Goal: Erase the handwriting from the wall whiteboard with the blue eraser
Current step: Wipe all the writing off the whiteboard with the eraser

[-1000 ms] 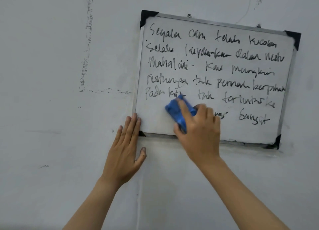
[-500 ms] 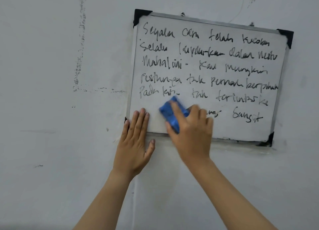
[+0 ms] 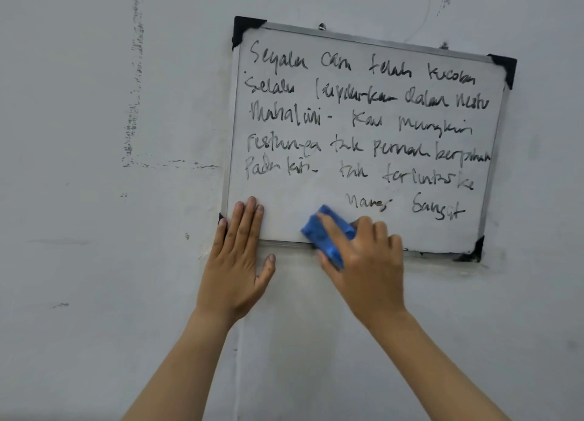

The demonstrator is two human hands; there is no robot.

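Handwriting [image 3: 363, 127] in black marker runs across the rectangular wall whiteboard [image 3: 486, 231] in six loose, slanting lines, and the sixth line survives only on its right half. That board, glossy white in a thin silver metal frame with black plastic corner caps, hangs slightly tilted on a pale grey painted wall [image 3: 94, 262]. Down at its bottom edge, left of centre, the soft blue block eraser [image 3: 325, 234] presses against the surface, angled, its lower end overlapping the frame. The right hand [image 3: 363, 262] clutches it, index finger stretched along its top, the other fingers curled round its right side. It shows a little motion blur. Left of it lies a bare, faintly smudged patch of board. The left hand [image 3: 240, 256] lies flat and spread, holding nothing, fingertips on the board's lower left corner, palm on the wall below. Scuffed, flaking marks trace an L on the wall to the left of the board.
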